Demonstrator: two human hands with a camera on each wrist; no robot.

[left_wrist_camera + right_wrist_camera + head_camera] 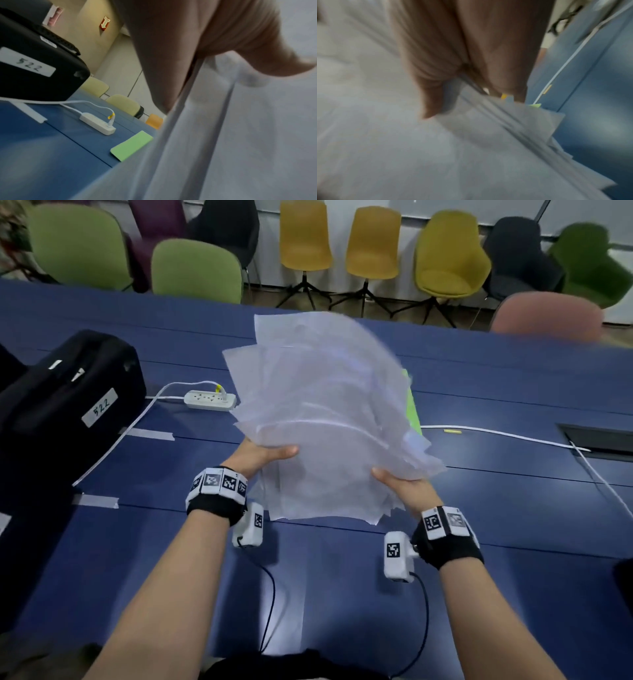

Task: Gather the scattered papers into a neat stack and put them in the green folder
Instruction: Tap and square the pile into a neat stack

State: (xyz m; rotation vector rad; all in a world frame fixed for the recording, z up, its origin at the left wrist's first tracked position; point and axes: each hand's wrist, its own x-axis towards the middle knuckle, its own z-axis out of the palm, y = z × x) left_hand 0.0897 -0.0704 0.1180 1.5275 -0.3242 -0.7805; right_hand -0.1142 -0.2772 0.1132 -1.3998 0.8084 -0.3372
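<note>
A loose, fanned bundle of white papers (322,419) is held tilted up above the blue table, its near edge close to the tabletop. My left hand (265,455) grips its left side with the thumb on top. My right hand (399,484) grips the right side, thumb over the sheets. The wrist views show the papers (240,135) (402,148) pinched between thumb and fingers, blurred. The green folder (412,405) lies flat on the table behind the papers, mostly hidden in the head view; its near corner (132,146) shows in the left wrist view.
A black case (68,395) labelled 522 stands at the left. A white power strip (210,400) with its cable lies left of the papers. Another white cable (507,434) runs right toward a table hatch (599,440). Chairs line the far edge.
</note>
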